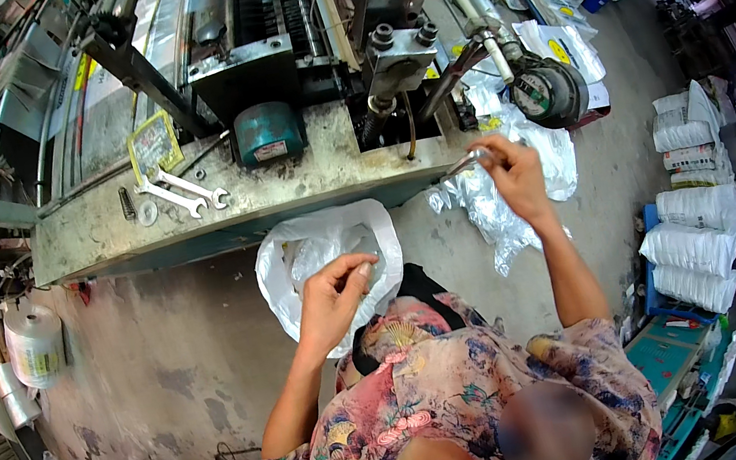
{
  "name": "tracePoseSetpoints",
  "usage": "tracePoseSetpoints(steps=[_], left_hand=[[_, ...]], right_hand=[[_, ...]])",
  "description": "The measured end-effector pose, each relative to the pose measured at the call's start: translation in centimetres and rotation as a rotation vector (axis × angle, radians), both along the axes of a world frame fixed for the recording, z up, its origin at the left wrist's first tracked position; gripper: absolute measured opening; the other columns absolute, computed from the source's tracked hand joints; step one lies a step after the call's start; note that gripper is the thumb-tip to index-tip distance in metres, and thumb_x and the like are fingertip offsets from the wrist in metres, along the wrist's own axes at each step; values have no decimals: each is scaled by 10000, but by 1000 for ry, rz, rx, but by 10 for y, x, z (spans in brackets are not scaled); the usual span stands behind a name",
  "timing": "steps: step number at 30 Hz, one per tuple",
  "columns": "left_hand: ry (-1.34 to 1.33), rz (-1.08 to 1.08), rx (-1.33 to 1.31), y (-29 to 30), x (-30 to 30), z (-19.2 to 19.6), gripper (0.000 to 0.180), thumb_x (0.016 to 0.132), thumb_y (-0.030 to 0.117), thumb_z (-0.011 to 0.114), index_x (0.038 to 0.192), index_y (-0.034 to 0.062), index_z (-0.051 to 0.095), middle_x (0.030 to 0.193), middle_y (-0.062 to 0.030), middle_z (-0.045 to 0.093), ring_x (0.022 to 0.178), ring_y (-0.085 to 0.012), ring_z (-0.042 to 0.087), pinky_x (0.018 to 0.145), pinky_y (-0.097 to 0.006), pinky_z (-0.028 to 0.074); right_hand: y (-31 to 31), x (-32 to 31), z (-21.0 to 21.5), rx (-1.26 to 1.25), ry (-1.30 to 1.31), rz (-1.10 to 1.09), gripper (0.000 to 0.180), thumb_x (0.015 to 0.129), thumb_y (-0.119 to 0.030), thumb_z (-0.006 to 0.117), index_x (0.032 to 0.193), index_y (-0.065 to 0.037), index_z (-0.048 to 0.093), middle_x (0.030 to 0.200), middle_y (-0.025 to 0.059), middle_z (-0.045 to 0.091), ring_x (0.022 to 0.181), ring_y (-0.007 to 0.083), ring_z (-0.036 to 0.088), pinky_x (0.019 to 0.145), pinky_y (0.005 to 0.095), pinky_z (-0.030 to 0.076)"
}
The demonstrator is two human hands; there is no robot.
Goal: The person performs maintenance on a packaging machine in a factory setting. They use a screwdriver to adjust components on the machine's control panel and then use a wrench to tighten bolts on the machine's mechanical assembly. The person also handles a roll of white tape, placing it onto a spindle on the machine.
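In my right hand (516, 176), closed fingers grip a slim, shiny metal tool (465, 163) at the right corner of the machine's bench; its kind is unclear. My left hand (333, 301) hovers over an open white plastic bag (275, 262) in front of the bench. Its thumb and fingers are pinched together, and whatever they may hold is too small to make out. Crumpled clear plastic shows inside the bag. On the bench lie two open-ended wrenches (178, 195), a metal washer (148, 213), a spring (127, 203) and a small nut (200, 174).
The metal bench (319, 165) carries a machine with a teal motor housing (269, 135) and rollers. Crumpled plastic film (506, 222) lies beside my right arm. Film rolls (35, 345) stand at left, and stacked white sacks (693, 246) at right.
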State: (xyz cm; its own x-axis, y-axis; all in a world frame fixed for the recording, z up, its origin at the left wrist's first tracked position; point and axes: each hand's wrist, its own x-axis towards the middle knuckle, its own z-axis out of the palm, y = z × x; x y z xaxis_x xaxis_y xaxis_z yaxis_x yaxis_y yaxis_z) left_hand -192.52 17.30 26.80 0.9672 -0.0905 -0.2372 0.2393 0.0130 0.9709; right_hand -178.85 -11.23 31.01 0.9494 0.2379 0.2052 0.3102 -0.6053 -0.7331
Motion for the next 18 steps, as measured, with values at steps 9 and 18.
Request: tracePoseSetpoints(steps=[9, 18], left_hand=[[-54, -11, 123, -53, 13, 18, 185, 949, 123, 575, 1060, 8, 668, 729, 1, 593, 664, -64, 526, 598, -234, 436], [-69, 158, 274, -149, 69, 35, 224, 954, 107, 557, 1142, 13, 635, 822, 9, 592, 728, -48, 539, 638, -206, 434]], right_hand=[[-8, 22, -15, 183, -87, 106, 234, 941, -31, 462, 1099, 9, 631, 822, 108, 675, 823, 155, 649, 761, 285, 494], [-37, 68, -57, 317, 70, 426, 258, 853, 61, 565, 1095, -8, 622, 968, 162, 675, 847, 253, 694, 723, 320, 520]])
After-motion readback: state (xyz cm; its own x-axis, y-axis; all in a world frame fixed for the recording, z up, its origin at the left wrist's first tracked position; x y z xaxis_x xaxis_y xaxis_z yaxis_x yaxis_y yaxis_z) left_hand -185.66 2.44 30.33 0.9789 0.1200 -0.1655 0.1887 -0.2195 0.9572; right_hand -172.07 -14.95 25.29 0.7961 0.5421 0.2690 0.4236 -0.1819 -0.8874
